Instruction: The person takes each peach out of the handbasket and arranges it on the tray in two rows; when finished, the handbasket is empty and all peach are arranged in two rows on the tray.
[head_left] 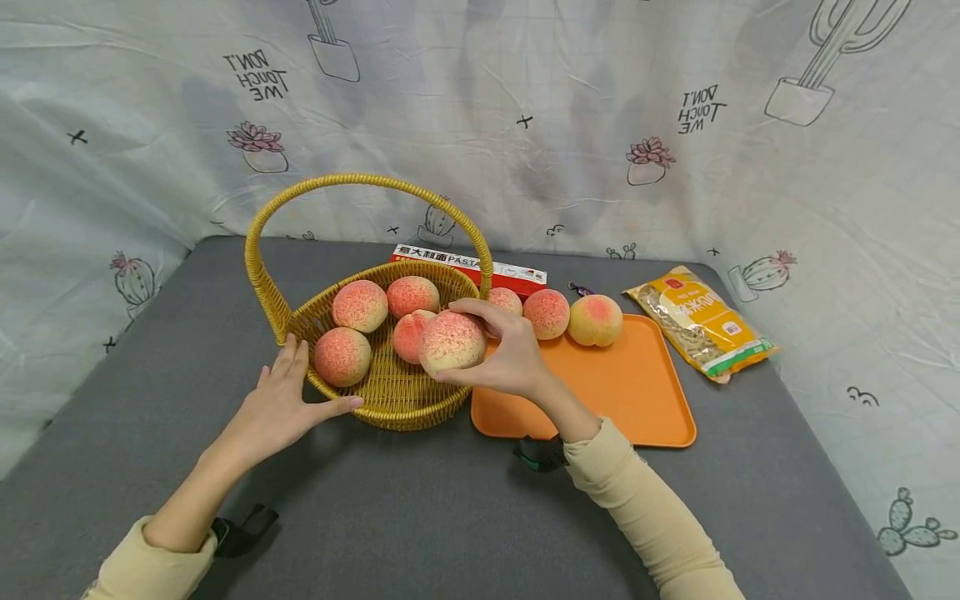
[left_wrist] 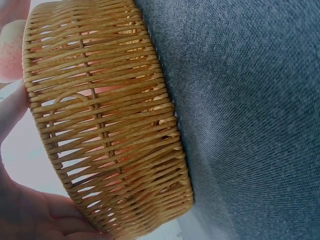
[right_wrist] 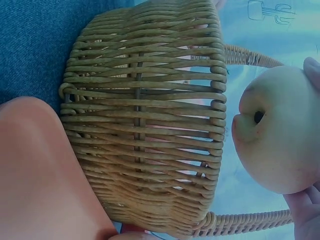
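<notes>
My right hand [head_left: 510, 350] grips a pink-and-yellow peach [head_left: 452, 342] above the right side of a yellow woven basket [head_left: 408, 417]. In the right wrist view, the stem hollow of that peach [right_wrist: 280, 135] faces the camera, beyond the basket's rim. Several peaches [head_left: 360, 306] lie inside the basket, one partly hidden behind the held peach. My left hand [head_left: 281, 408] rests on the basket's left front rim, fingers and thumb spread and fairly straight. Three more peaches [head_left: 546, 314] sit along the far edge of an orange tray [head_left: 600, 392]; my right hand partly covers the leftmost.
The basket's tall arched handle [head_left: 367, 180] stands upright over it. A red-and-white pasta box [head_left: 517, 273] lies behind the basket. Right of the tray is a yellow food packet [head_left: 697, 321]. A small dark object [head_left: 580, 289] lies behind the peaches. A printed curtain [head_left: 480, 125] backs the grey table [head_left: 390, 517].
</notes>
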